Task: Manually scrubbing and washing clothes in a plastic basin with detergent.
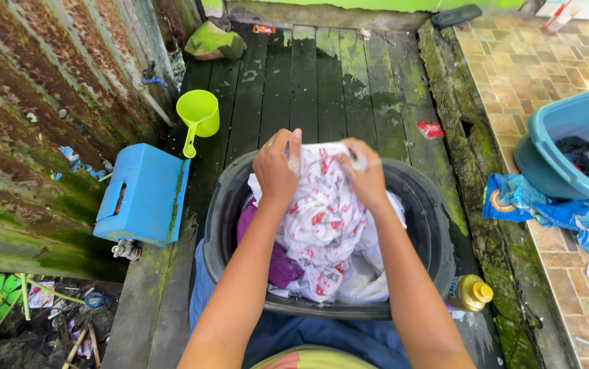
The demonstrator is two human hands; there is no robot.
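So the white cloth with red print [322,219] is bunched up between both hands, held over a dark round basin [426,225], with its lower part draping down into the basin onto the other laundry. Left hand [277,167] and right hand [363,176] are close together at the top edge of the cloth, fingers [293,147] of both curled tight and pinching folds of it, knuckles nearly facing each other. Looks to me like the hand-scrubbing step, rubbing one fold against the other.

Just under the fingers there's a purple garment [277,263] and more white fabric in the basin. I'd say the next move needs a fresh bit of cloth gathered between the fingers, keeping the grip firm so the wet fabric doesn't slip.

Further out from the fingers: a lime green scoop [197,116] and a blue stool on its side [143,195] off to the left, a yellow-capped bottle [471,294] low on the right, and a teal tub [568,154] well beyond the right hand on the tiles.
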